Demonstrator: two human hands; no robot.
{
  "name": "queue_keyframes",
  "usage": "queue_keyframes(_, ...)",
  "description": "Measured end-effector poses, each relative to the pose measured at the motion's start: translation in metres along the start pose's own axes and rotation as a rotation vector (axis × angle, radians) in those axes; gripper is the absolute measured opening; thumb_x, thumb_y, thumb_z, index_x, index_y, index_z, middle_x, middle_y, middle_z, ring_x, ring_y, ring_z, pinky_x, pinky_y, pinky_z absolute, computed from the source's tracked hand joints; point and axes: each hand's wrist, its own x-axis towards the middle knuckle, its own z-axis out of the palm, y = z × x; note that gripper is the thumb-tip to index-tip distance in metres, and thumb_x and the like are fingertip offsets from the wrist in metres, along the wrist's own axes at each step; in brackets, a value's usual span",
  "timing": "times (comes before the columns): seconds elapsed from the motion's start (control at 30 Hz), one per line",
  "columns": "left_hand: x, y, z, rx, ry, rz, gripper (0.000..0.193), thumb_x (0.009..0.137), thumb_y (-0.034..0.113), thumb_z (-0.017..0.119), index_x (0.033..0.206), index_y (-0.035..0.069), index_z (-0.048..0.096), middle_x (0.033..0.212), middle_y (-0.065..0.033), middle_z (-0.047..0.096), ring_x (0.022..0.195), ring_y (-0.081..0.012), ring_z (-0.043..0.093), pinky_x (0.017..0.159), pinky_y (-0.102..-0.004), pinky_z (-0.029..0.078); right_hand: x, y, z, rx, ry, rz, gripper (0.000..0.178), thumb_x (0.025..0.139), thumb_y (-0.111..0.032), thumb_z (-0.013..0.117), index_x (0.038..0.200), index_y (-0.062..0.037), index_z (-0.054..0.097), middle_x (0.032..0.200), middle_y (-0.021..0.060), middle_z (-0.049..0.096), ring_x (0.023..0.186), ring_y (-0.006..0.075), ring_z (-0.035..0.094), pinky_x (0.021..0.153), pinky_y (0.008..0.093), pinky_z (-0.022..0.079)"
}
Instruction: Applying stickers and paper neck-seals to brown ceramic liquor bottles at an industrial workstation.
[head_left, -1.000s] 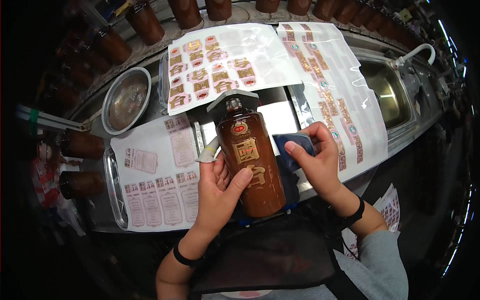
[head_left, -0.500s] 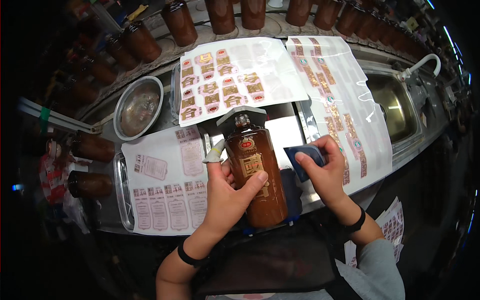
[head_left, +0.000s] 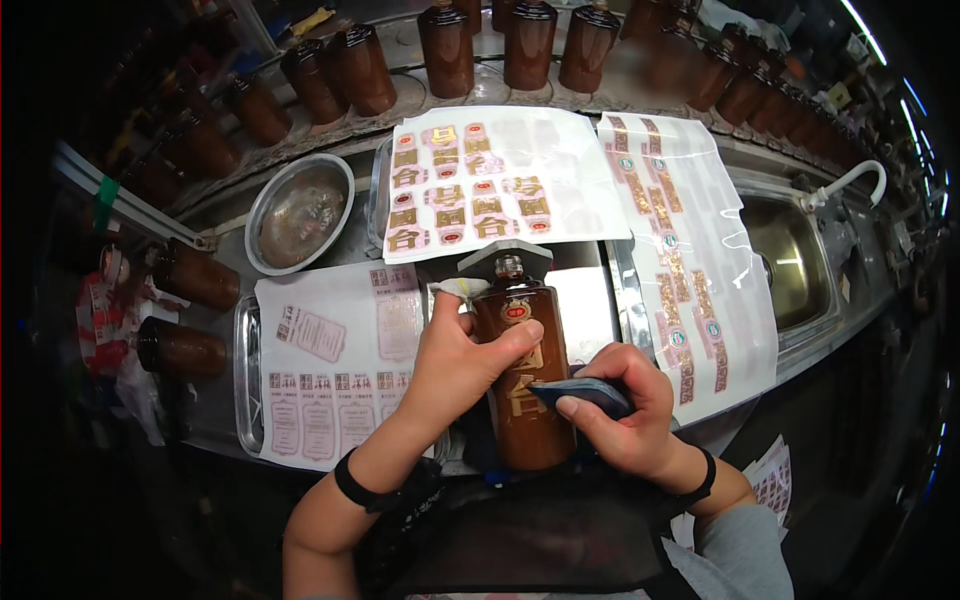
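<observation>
A brown glass bottle (head_left: 535, 445) lies in front of me, neck pointing away, with a red emblem and gold characters down its face. My left hand (head_left: 450, 365) grips its side near the shoulder, thumb on the upper characters; a pale finger cot covers one fingertip. A dark blue flat scraper (head_left: 592, 394) is pinched in my right hand (head_left: 640, 415), its edge touching or just over the lower gold character. Beyond the bottle neck stands a grey angled rest (head_left: 508, 254). Beneath the bottle, the support is mostly hidden.
White decal sheets with gold characters (head_left: 575, 200), tan strips (head_left: 740, 330) and pink labels (head_left: 345, 440) surround the bottle. A metal bowl (head_left: 345, 205) sits at far left. At right is a sink (head_left: 790, 255) with a white tap (head_left: 850, 180). Several brown bottles (head_left: 447, 55) line the back conveyor.
My right hand has brought the scraper left and down onto the bottle's lower face. My left thumb has shifted up along the bottle. The view has tilted, and the bottles at the back stand differently.
</observation>
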Motion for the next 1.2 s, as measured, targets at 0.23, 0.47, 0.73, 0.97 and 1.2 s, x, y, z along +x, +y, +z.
queue_keyframes(0.23, 0.002, -0.004, -0.003, -0.047, -0.020, 0.026, 0.066, 0.085, 0.017, 0.080, 0.131, -0.003, 0.037, 0.118, -0.0192, 0.062, 0.106, -0.0216, 0.065, 0.086, -0.0327, 0.058, 0.026, 0.000, 0.003, -0.059, -0.028, 0.036, 0.019, 0.080, -0.004, 0.076, 0.090, 0.0012, 0.061, 0.079, 0.0092, 0.063, 0.065, 0.0127, 0.059, 0.059, 0.0257, 0.046)
queue_keyframes(0.47, 0.007, 0.002, -0.002, -0.206, -0.018, -0.115, 0.061, 0.087, 0.023, 0.079, 0.129, -0.002, 0.043, 0.121, -0.0151, 0.064, 0.106, -0.0188, 0.065, 0.091, -0.0317, 0.053, 0.050, 0.028, 0.001, 0.060, 0.291, 0.251, 0.021, 0.085, -0.005, 0.072, 0.093, -0.0037, 0.054, 0.080, 0.0003, 0.058, 0.074, 0.0046, 0.054, 0.066, 0.0213, 0.045)
queue_keyframes(0.73, 0.015, -0.023, -0.004, -0.008, 0.048, 0.042, 0.070, 0.083, 0.043, 0.080, 0.123, -0.006, 0.048, 0.115, -0.0165, 0.066, 0.105, -0.0193, 0.065, 0.091, -0.0317, 0.052, 0.044, 0.008, -0.003, 0.061, 0.155, 0.135, 0.023, 0.084, -0.003, 0.072, 0.096, -0.0032, 0.052, 0.083, 0.0014, 0.060, 0.074, 0.0042, 0.054, 0.065, 0.0210, 0.046)
queue_keyframes(0.97, -0.015, -0.024, -0.023, -0.222, 0.114, -0.190, 0.058, 0.096, 0.053, 0.060, 0.125, 0.004, 0.049, 0.125, -0.0153, 0.061, 0.111, -0.0181, 0.060, 0.097, -0.0353, 0.045, 0.068, -0.004, 0.017, -0.626, -0.185, -0.734, 0.027, 0.064, -0.013, 0.074, 0.090, -0.0072, 0.068, 0.085, 0.0038, 0.061, 0.083, 0.0243, 0.062, 0.071, 0.0358, 0.047)
queue_keyframes(1.2, -0.059, -0.049, -0.015, -0.270, 0.052, 0.068, 0.048, 0.103, 0.021, 0.055, 0.143, -0.001, 0.038, 0.144, -0.0205, 0.048, 0.136, -0.0262, 0.045, 0.115, -0.0387, 0.034, -0.002, -0.015, 0.022, -0.308, -0.470, -0.746, 0.014, 0.068, -0.013, 0.070, 0.081, -0.0088, 0.067, 0.085, 0.0015, 0.060, 0.080, 0.0198, 0.061, 0.067, 0.0324, 0.048)
